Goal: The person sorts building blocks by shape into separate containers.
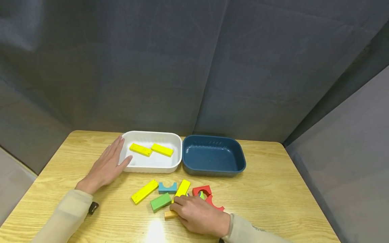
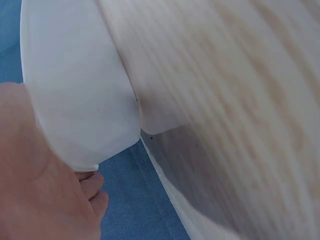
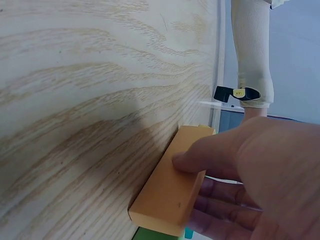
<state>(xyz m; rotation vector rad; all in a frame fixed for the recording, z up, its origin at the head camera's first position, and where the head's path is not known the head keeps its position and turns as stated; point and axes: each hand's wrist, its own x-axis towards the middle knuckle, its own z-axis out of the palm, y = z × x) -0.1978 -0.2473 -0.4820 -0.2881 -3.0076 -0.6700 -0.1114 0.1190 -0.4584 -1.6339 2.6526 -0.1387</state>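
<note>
At the left end of the white basket [image 1: 152,169], my left hand [image 1: 106,165] lies with its fingers straight against the rim and the thumb over the edge. Two yellow blocks [image 1: 140,150] lie inside that basket. My right hand [image 1: 199,214] is among the loose blocks in front and pinches an orange block [image 3: 167,185] between thumb and fingers. Beside it are a green block [image 1: 160,202], a blue arch block [image 1: 167,188], a yellow block [image 1: 183,187] and red arch blocks [image 1: 202,190]. The right hand partly hides some purple and green pieces.
A dark blue basket [image 1: 214,172] stands against the white one on its right, with nothing in it. Another yellow block [image 1: 145,192] lies on the wooden table [image 1: 267,189] left of the pile. Grey curtain [image 1: 152,67] hangs behind the table.
</note>
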